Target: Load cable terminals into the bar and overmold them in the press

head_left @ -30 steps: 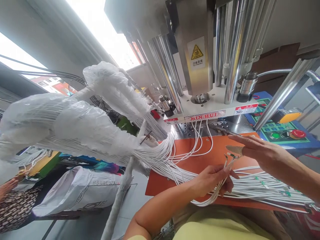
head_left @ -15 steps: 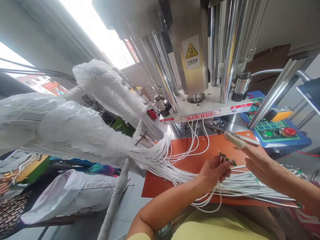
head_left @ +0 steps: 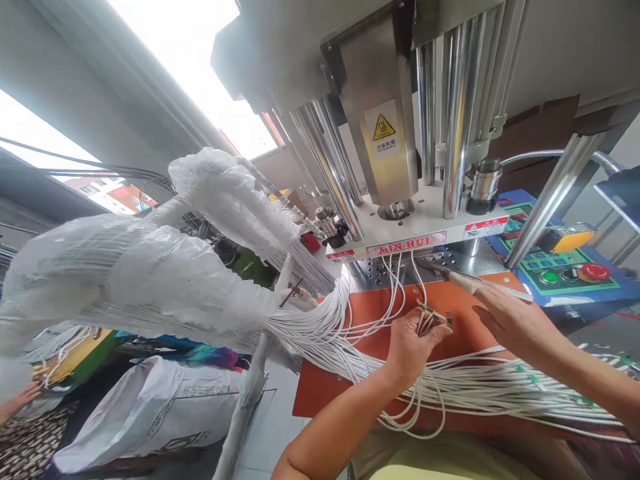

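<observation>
**Gripping green-tipped ends of thin white cables [head_left: 430,315] in the left hand [head_left: 413,343]**

Clasping the cable ends in curled fingers, with the green tips poking out beyond the left hand on its far side, toward the tall steel press with a yellow warning label [head_left: 400,180]. Set with the long axis running roughly away from the body, out past the fingertips, and trailing off in white loops below the left hand. Nearest to the left hand, naturally; well apart from the right hand [head_left: 475,293], to its left and slightly closer to the body.

Reaching forward with the right hand, fingers stretched nearly straight, alongside a flat, narrow steel strip [head_left: 517,292] slanting from the press base back to the right. Cannot tell whether pinching that strip or merely lying over it.

Ahead of the left hand, several slender white cables [head_left: 396,287] leading under the press. Below the right forearm, a thick spread of white cables [head_left: 500,390] across an orange-red board [head_left: 320,390].
</observation>
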The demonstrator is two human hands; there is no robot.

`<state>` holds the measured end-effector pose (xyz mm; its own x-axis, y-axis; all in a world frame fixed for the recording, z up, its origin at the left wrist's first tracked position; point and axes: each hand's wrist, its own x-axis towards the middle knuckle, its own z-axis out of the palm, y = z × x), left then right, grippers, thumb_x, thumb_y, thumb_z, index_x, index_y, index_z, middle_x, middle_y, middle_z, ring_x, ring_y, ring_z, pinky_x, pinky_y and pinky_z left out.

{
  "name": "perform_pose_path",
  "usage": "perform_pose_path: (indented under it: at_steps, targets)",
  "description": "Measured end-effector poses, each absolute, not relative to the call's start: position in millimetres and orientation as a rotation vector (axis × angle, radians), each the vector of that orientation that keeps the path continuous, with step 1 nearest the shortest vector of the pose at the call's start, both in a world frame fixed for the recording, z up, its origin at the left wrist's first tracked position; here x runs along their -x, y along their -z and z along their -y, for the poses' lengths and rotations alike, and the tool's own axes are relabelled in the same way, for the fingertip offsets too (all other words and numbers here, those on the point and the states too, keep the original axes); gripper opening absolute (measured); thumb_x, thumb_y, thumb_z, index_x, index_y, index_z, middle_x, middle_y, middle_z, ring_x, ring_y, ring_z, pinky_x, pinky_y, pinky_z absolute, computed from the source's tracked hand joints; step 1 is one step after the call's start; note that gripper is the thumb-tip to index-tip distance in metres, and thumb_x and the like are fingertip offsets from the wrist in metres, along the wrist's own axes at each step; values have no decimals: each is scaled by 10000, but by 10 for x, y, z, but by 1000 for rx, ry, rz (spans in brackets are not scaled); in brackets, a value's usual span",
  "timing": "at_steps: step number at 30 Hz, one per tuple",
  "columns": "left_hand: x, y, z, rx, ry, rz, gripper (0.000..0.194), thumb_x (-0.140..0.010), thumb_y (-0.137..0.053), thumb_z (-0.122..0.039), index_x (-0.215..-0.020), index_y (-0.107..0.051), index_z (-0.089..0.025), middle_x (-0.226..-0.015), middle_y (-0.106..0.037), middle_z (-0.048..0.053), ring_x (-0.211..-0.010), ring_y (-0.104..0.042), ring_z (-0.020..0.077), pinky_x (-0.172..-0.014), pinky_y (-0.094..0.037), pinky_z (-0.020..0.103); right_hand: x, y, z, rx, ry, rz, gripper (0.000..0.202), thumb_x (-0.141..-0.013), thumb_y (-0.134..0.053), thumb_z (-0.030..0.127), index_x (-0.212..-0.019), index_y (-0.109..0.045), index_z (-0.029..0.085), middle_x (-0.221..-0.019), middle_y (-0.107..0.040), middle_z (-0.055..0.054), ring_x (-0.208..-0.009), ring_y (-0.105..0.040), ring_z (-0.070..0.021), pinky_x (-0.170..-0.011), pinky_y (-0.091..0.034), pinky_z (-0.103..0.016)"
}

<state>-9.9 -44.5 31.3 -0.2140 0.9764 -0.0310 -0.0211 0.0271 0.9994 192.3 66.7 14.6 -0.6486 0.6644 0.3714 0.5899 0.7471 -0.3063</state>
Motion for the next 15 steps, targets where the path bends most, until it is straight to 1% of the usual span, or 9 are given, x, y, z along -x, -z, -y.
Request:
perform_pose_path:
  at_steps: [2,3,4,5,7,9,13,15]
  targets:
    - [168,-302,426,-1170,-1368,-1424,222,-806,-799,-355,-821,-708,-153,-754,-695,3,-671,-580,112,-697,-482,229,-1959,-3,-967,1161,-24,2571,455,-982,-388,190,-1418,-503,128,-1450,-561,-196,-1229,-598,-350,-910,-550,-468]
    - [201,-293,412,-1229,-1355,-1464,185,-834,-767,-334,-828,-709,-158,-746,-696,1,-662,-582,112,-692,-484,226,-1973,72,-1110,1265,14,2631,404,-973,-405,189,-1337,-562,114,-1428,-560,-220,-1205,-597,-368,-852,-552,-456]
    - [231,-285,394,-1291,-1332,-1511,164,-857,-738,-321,-826,-709,-162,-719,-689,-3,-635,-570,109,-668,-477,221,-1983,143,-1234,1325,19,2669,338,-953,-422,166,-1220,-623,112,-1333,-607,-228,-1146,-613,-370,-788,-547,-432]
    - [257,-278,374,-1352,-1304,-1556,160,-876,-713,-315,-822,-708,-165,-693,-682,-7,-603,-552,104,-638,-465,217,-1989,204,-1334,1353,6,2709,289,-939,-432,144,-1121,-655,124,-1227,-646,-215,-1087,-628,-354,-735,-531,-394]
    - [298,-275,327,-1450,-1263,-1610,173,-905,-672,-315,-819,-701,-168,-687,-691,-3,-558,-533,99,-597,-446,213,-1992,286,-1446,1331,-33,2759,264,-903,-430,80,-989,-670,149,-1024,-670,-167,-976,-642,-309,-688,-490,-345]
    - [320,-280,276,-1502,-1247,-1603,173,-926,-638,-303,-829,-692,-170,-705,-712,6,-555,-557,102,-596,-448,212,-1990,317,-1455,1290,-57,2793,293,-881,-413,36,-972,-665,153,-973,-661,-148,-936,-641,-283,-704,-470,-335]
    - [319,-279,179,-1556,-1206,-1569,134,-935,-613,-255,-863,-691,-174,-740,-733,12,-627,-633,117,-647,-475,206,-2003,301,-1333,1276,-123,2826,323,-859,-377,5,-996,-643,126,-999,-669,-179,-927,-662,-285,-734,-459,-347]
    - [294,-267,136,-1603,-1173,-1534,133,-946,-603,-257,-892,-693,-175,-815,-754,26,-667,-656,124,-679,-496,214,-2015,287,-1265,1310,-177,2826,295,-853,-374,18,-983,-620,117,-948,-682,-180,-865,-680,-279,-691,-441,-339]
